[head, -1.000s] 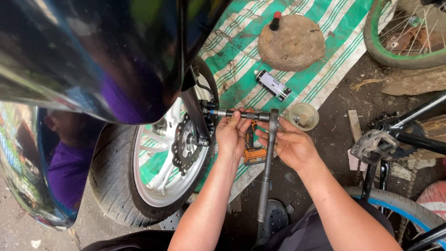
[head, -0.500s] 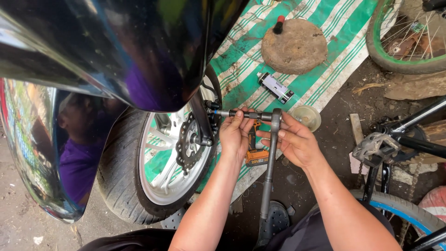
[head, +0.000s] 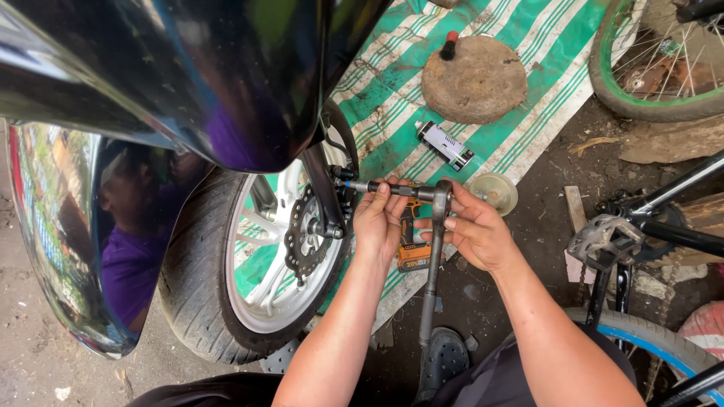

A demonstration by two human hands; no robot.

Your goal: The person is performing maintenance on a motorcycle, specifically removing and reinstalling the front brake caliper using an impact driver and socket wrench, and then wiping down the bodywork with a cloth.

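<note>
Wrench (head: 432, 249): a long-handled socket wrench with an extension bar (head: 385, 188) reaching left to the axle of the motorcycle front wheel (head: 264, 264). The left hand (head: 381, 218) is closed around the bar, just right of the fork leg (head: 320, 188). The right hand (head: 471, 230) clasps the wrench head, where the handle turns down toward the near side. Beneath both hands an orange power tool (head: 415, 252) lies on the striped green-and-white mat (head: 528, 45), partly hidden. Just right sits a small round dish (head: 494, 192); farther off, a spray can (head: 445, 145) and a round stone slab (head: 473, 79). A glossy dark fender (head: 188, 75) overhangs the wheel. Bicycle parts (head: 611, 237) crowd the right.
</note>
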